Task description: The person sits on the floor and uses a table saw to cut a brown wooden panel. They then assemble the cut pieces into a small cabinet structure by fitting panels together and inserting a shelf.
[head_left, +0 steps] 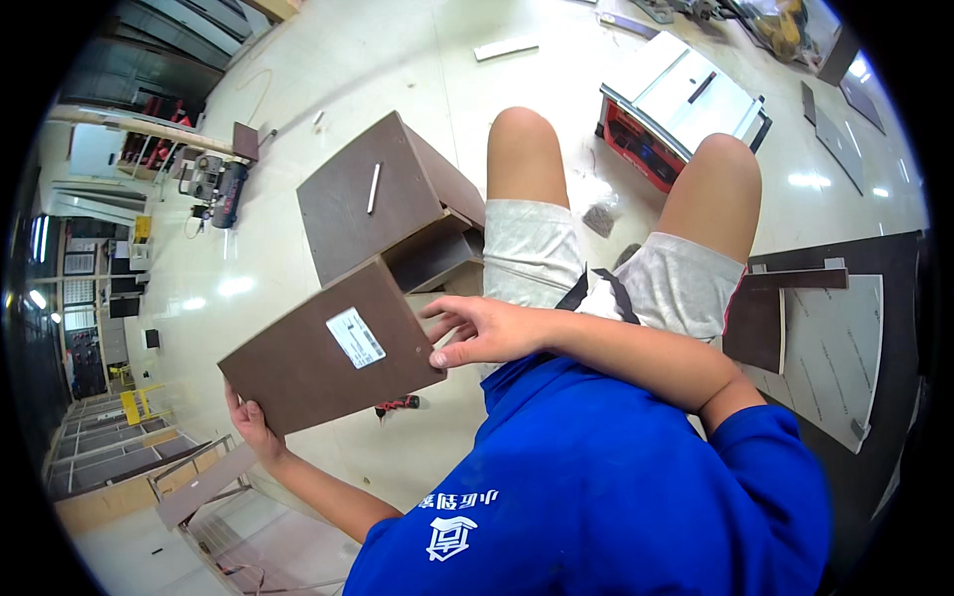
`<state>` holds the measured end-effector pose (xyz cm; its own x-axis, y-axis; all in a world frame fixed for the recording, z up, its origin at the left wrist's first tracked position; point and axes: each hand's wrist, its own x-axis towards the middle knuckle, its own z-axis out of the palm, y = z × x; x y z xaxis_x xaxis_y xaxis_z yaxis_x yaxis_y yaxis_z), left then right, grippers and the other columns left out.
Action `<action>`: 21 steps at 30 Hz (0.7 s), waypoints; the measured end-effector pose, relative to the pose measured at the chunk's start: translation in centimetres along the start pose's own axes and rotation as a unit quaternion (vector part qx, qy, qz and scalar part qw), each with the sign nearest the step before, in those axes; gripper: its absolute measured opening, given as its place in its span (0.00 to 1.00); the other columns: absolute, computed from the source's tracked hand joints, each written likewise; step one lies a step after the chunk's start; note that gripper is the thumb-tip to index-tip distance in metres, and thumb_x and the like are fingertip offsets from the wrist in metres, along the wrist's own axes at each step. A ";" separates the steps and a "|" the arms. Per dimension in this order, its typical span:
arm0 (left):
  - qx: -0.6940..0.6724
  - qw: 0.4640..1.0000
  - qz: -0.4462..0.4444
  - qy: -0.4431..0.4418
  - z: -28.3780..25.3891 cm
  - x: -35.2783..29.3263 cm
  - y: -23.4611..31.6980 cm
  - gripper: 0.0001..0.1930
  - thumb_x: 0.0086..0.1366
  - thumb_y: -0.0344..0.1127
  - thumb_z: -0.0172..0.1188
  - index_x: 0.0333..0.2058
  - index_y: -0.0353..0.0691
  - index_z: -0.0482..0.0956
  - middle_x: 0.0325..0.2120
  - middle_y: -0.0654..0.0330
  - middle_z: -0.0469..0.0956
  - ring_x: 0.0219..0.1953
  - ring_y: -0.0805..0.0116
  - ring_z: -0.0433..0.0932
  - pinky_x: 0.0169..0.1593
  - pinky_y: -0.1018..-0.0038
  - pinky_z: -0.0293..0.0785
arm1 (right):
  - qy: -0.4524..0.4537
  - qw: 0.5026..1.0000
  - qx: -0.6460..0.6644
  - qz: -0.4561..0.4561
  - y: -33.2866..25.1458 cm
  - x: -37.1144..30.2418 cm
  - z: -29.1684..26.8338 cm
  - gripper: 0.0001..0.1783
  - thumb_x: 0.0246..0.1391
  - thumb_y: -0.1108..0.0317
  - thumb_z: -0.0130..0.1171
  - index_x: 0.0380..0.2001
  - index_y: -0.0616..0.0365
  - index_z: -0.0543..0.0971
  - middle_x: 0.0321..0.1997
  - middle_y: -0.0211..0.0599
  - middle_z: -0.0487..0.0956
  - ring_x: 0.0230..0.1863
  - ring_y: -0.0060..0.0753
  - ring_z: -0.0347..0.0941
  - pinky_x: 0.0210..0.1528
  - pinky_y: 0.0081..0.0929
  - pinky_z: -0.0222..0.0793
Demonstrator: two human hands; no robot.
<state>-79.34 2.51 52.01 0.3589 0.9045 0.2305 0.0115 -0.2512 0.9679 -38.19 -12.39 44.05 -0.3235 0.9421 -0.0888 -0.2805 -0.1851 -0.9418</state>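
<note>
Both hands are holding a brown board (323,350) flat above the floor (397,60), in front of the person's knees. The left hand (250,422) is gripping its lower left corner, fingers curled under the edge. The right hand (475,331) is pinching the right edge, thumb on top and fingers loosely spread. A white label (356,337) is sitting on the board's face. Just beyond, a brown cabinet (383,194) is lying on the floor, with a table saw (686,104) farther off.
</note>
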 end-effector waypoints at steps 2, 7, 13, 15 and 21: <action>-0.008 0.998 0.061 -0.006 4.0 1.6 1.9 0.38 0.66 0.41 0.64 0.67 0.31 0.54 0.57 0.52 0.72 0.57 0.63 0.73 0.60 0.64 0.71 | -0.049 0.991 0.110 -0.064 -1.5 -0.6 -0.4 0.30 0.57 0.58 0.66 0.56 0.67 0.71 0.50 0.41 0.79 0.50 0.30 0.75 0.54 0.29 0.70; 0.003 0.995 0.085 -0.047 9.3 4.0 1.6 0.37 0.68 0.45 0.60 0.66 0.31 0.54 0.55 0.50 0.74 0.55 0.63 0.75 0.57 0.64 0.74 | 0.076 0.969 0.194 -0.133 -2.3 -4.3 -2.3 0.26 0.54 0.66 0.67 0.53 0.65 0.73 0.49 0.35 0.79 0.49 0.24 0.73 0.53 0.27 0.70; -0.181 0.973 -0.094 0.105 13.2 7.7 -5.6 0.27 0.70 0.51 0.51 0.61 0.41 0.66 0.48 0.55 0.79 0.48 0.63 0.79 0.48 0.68 0.77 | 0.243 0.886 0.360 -0.161 -1.9 -9.2 -5.4 0.29 0.49 0.72 0.66 0.55 0.65 0.71 0.49 0.40 0.78 0.50 0.34 0.76 0.55 0.34 0.73; -0.149 0.943 -0.223 0.198 12.3 6.9 -11.6 0.21 0.69 0.47 0.53 0.56 0.44 0.71 0.43 0.59 0.79 0.43 0.67 0.79 0.42 0.70 0.75 | 0.312 0.852 0.369 -0.201 -2.4 -11.4 -7.5 0.28 0.48 0.75 0.63 0.55 0.64 0.70 0.48 0.43 0.77 0.49 0.37 0.77 0.54 0.40 0.75; -0.251 0.828 -0.439 0.243 10.7 -2.0 -24.6 0.22 0.68 0.48 0.55 0.54 0.42 0.69 0.49 0.55 0.76 0.44 0.60 0.78 0.44 0.66 0.74 | 0.559 0.748 0.209 -0.290 -5.1 -11.6 -15.8 0.26 0.54 0.71 0.59 0.56 0.65 0.70 0.52 0.43 0.77 0.52 0.42 0.75 0.59 0.42 0.72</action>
<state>-70.33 3.22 26.67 -0.0020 0.7257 -0.6880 -0.3637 0.6404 0.6765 -18.71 -17.94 44.74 0.8549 0.4992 -0.1414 -0.4149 0.4942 -0.7640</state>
